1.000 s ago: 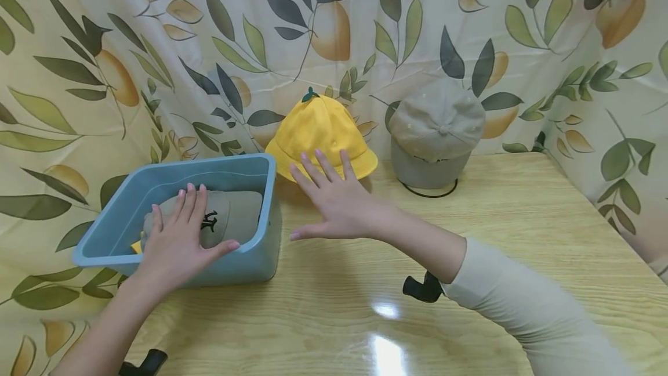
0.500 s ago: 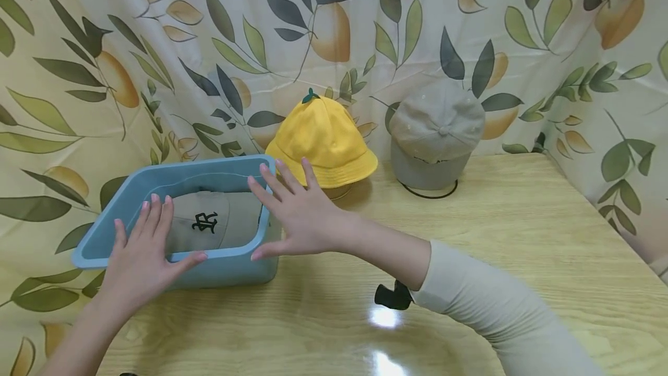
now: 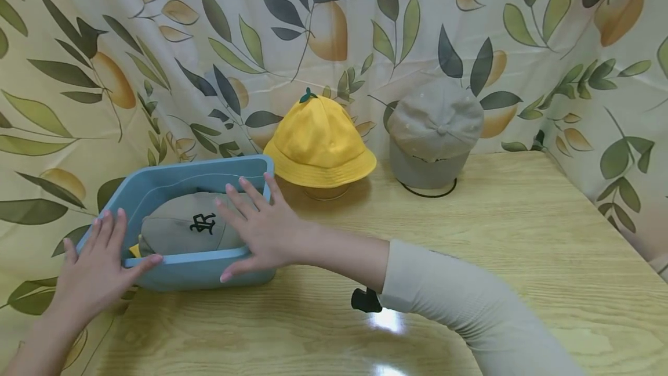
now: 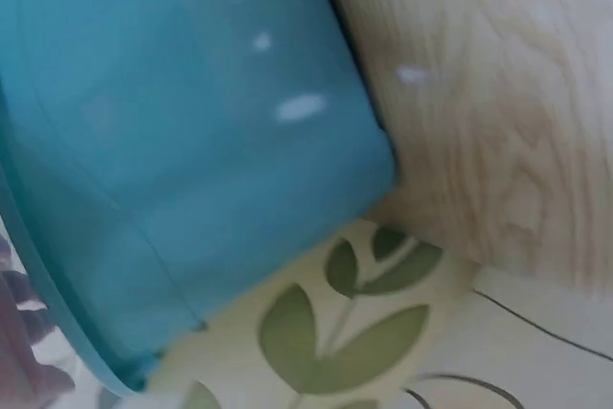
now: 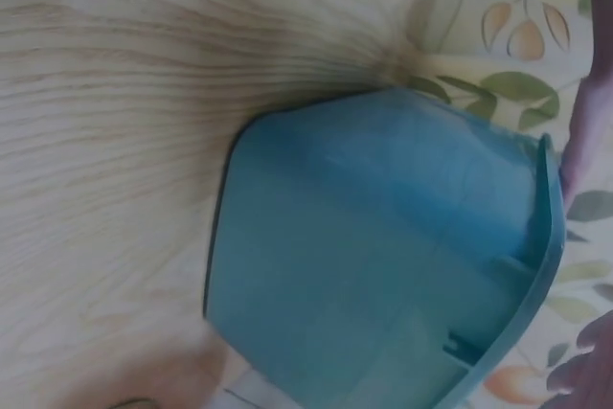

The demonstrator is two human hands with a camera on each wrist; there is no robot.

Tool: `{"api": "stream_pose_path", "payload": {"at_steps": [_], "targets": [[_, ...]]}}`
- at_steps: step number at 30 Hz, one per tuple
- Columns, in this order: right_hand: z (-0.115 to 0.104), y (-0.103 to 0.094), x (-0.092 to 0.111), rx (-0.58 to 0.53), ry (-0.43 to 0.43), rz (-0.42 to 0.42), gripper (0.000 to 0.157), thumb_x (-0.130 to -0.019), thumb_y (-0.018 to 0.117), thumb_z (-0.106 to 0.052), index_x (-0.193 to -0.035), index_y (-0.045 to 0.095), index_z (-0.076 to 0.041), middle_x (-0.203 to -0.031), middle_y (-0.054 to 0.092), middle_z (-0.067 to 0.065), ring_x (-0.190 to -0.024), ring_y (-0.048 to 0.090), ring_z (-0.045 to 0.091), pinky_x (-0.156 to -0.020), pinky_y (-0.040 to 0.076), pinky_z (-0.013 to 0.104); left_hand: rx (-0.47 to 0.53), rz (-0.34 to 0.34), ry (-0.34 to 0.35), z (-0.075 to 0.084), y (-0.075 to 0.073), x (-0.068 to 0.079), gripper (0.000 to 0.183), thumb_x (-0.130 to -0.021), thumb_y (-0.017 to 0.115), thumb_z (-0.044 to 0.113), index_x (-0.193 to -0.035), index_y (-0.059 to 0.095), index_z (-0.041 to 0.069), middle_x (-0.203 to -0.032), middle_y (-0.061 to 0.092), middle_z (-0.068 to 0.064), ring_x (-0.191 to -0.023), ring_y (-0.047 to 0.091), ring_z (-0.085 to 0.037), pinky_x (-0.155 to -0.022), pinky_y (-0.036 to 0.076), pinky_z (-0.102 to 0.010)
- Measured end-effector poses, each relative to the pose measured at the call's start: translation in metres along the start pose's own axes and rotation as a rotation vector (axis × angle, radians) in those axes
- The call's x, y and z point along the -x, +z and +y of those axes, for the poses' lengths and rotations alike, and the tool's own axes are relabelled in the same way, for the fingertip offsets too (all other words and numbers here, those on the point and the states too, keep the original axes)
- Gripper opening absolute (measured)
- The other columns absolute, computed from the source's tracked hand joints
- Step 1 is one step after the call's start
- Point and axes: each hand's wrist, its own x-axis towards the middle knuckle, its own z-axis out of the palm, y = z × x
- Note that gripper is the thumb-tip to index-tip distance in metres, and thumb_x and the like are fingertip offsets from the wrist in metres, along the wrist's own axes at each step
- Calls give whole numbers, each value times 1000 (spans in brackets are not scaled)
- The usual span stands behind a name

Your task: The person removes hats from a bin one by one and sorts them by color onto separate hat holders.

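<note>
A blue plastic bin stands at the left of the table; its outer wall fills much of both wrist views. In it lies a grey cap with a black embroidered letter, a bit of yellow showing beside it. My left hand, fingers spread, is at the bin's left front corner; a few of its fingers edge into the left wrist view. Over the bin's right end my right hand is held out, fingers straight and apart, partly covering the cap. Whether either hand touches the rim, I cannot tell.
Behind and right of the bin, a yellow bucket hat with a green sprout sits on a stand. Farther right a grey cap rests on a grey support. A leaf-patterned curtain borders the wooden table at back and sides.
Both hands have moved left. The left went from over the cap to the bin's left corner; the right came from in front of the yellow hat to over the bin's right end.
</note>
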Motion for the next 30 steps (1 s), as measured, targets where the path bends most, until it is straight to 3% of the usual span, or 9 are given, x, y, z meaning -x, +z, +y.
{"api": "stream_pose_path", "payload": {"at_steps": [7, 13, 16, 21, 26, 30], "targets": [[-11, 8, -7, -5, 4, -35, 105, -76, 32, -85, -153, 0, -22, -160, -3, 9, -145, -11, 31, -110, -10, 60, -16, 28, 113, -32, 7, 1, 91, -93, 49, 52, -151, -3, 3, -154, -1, -26, -144, -8, -36, -105, -14, -66], [-19, 23, -11, 36, -6, -31, 103, -78, 27, -85, -153, 0, -21, -159, -4, 10, -145, -11, 31, -111, -9, 59, 13, -5, 151, -54, 11, 6, 85, -96, 48, 43, -150, -3, 0, -154, -5, -28, -142, -15, -34, -104, -16, -64], [-21, 33, -13, 47, -12, 5, 99, -80, 27, -83, -154, 4, -21, -160, 1, 10, -145, -5, 32, -113, -4, 58, 23, -7, 193, -60, 12, 6, 88, -94, 53, 41, -150, -2, 2, -155, -5, -24, -143, -16, -29, -106, -18, -61], [-23, 45, -13, 92, -18, 114, 81, -87, 26, -75, -152, 17, -26, -156, 22, 8, -144, 14, 34, -115, 8, 53, 6, 29, 266, -63, 12, 5, 91, -90, 60, 42, -152, 2, 9, -157, 2, -16, -144, -13, -19, -110, -16, -55], [-22, 53, -11, 168, -43, 290, 63, -94, 33, -63, -146, 35, -29, -147, 42, 3, -138, 33, 34, -113, 22, 50, 0, 65, 279, -61, 15, 5, 88, -89, 60, 42, -153, 7, 14, -158, 6, -6, -143, -9, -8, -114, -12, -49], [-21, 55, -10, 186, -49, 332, 58, -95, 33, -60, -145, 39, -29, -145, 45, 0, -136, 36, 32, -113, 25, 48, 2, 82, 285, -60, 17, 4, 86, -89, 61, 42, -153, 10, 16, -157, 2, 8, -142, -9, -3, -115, -11, -47]]}}
